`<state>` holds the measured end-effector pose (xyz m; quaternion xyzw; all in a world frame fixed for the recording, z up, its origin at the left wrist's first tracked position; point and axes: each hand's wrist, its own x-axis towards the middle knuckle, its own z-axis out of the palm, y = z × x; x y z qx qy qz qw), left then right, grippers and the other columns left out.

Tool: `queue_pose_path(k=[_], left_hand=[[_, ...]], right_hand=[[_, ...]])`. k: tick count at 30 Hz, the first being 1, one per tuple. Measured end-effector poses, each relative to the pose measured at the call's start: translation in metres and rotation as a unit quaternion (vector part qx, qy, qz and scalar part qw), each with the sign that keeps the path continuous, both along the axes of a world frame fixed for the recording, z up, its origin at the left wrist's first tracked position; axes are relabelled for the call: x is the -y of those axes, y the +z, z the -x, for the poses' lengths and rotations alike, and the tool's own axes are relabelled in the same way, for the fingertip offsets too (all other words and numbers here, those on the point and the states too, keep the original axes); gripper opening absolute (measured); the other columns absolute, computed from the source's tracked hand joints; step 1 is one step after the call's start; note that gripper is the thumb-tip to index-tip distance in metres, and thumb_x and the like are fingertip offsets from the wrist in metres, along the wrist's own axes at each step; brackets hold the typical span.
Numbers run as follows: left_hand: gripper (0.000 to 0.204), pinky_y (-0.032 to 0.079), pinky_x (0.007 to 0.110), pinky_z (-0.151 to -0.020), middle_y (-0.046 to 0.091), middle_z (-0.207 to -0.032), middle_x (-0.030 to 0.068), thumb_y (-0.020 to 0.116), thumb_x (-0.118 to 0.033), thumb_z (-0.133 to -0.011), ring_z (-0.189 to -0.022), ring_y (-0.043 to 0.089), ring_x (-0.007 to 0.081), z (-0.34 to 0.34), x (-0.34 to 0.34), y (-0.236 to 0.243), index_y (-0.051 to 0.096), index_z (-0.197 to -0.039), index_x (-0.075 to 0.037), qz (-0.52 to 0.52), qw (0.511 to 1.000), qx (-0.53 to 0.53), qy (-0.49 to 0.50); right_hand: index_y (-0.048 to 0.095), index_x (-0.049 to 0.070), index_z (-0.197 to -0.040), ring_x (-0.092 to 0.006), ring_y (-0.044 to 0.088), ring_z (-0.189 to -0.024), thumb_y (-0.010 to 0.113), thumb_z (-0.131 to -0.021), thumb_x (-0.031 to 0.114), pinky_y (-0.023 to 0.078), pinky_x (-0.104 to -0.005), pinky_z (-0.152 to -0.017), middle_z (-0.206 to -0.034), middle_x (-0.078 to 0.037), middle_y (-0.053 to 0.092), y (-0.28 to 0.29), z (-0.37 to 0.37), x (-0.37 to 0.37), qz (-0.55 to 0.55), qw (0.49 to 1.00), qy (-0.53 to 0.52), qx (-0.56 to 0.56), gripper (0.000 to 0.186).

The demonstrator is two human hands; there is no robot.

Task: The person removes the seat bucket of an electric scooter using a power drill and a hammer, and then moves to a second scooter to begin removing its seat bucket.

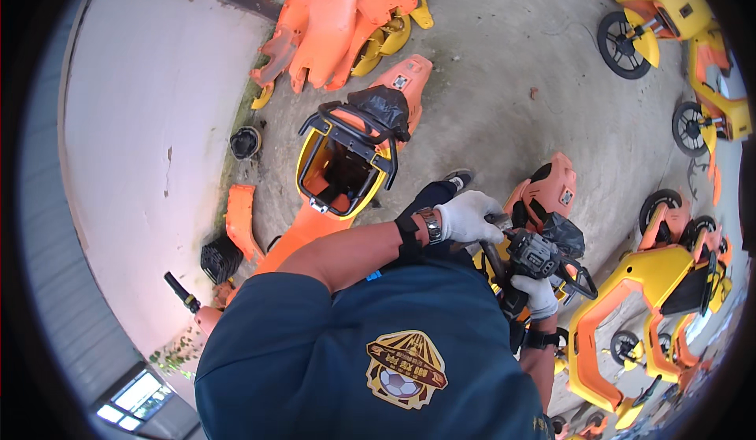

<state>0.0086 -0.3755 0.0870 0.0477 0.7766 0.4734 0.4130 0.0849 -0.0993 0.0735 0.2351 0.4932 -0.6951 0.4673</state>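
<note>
Both my hands wear white gloves. My right hand (535, 296) is closed around a dark grey cordless power tool (533, 254), whose blocky battery end faces up. Beside it, my left hand (470, 217) has its fingers bent together at a small dark piece, too hidden to name. Under and behind the tool stands an orange and yellow bike body (545, 190) with a black bar loop (581, 281) and a black plastic bag (564, 233). The tool's front end is hidden.
To the left stands another orange-yellow bike body (298, 237) with an open compartment. Orange panels (335, 22) lie piled beside the white wall (150, 85). Yellow-orange bikes (622, 306) line the right side. A black crate-like piece (221, 259) lies by the wall.
</note>
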Motion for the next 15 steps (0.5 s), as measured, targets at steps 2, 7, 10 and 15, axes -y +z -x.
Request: queue_pose_path(k=[2, 7, 10, 15], left_hand=[[0.054, 0.05, 0.032, -0.086, 0.071, -0.095, 0.0176, 0.071, -0.042, -0.074, -0.089, 0.068, 0.0287, -0.017, -0.002, -0.012, 0.07, -0.109, -0.001, -0.014, 0.999, 0.0, 0.037], [0.053, 0.05, 0.035, -0.089, 0.071, -0.103, 0.0176, 0.07, -0.038, -0.077, -0.097, 0.067, 0.0309, -0.025, -0.003, -0.01, 0.067, -0.116, -0.003, -0.031, 0.997, -0.06, 0.048], [0.051, 0.051, 0.037, -0.09, 0.07, -0.105, 0.0175, 0.07, -0.033, -0.078, -0.099, 0.067, 0.032, -0.014, -0.005, -0.014, 0.064, -0.12, -0.004, -0.041, 0.997, -0.059, 0.015], [0.055, 0.052, 0.037, -0.088, 0.069, -0.106, 0.0197, 0.07, -0.033, -0.079, -0.098, 0.067, 0.0331, 0.035, 0.004, -0.02, 0.061, -0.125, -0.004, -0.097, 0.992, -0.069, -0.039]], right_hand=[[0.058, -0.002, -0.117, -0.0291, 0.067, -0.094, 0.061, -0.071, 0.005, 0.055, -0.0402, -0.087, -0.106, -0.016, 0.067, 0.0, -0.013, -0.008, 0.011, 1.0, 0.016, 0.003, 0.047], [0.055, -0.006, -0.122, -0.0341, 0.068, -0.095, 0.062, -0.071, 0.011, 0.056, -0.0438, -0.086, -0.108, -0.02, 0.066, 0.009, -0.022, -0.003, 0.04, 0.999, -0.023, -0.028, 0.054], [0.056, -0.007, -0.122, -0.0327, 0.068, -0.095, 0.063, -0.07, 0.012, 0.056, -0.0422, -0.086, -0.106, -0.02, 0.067, 0.019, -0.014, -0.002, 0.01, 0.997, -0.042, -0.059, 0.056], [0.059, -0.008, -0.119, -0.0291, 0.068, -0.087, 0.061, -0.069, 0.012, 0.056, -0.0378, -0.082, -0.103, -0.019, 0.069, 0.029, 0.017, -0.005, -0.017, 0.994, -0.084, -0.061, 0.054]])
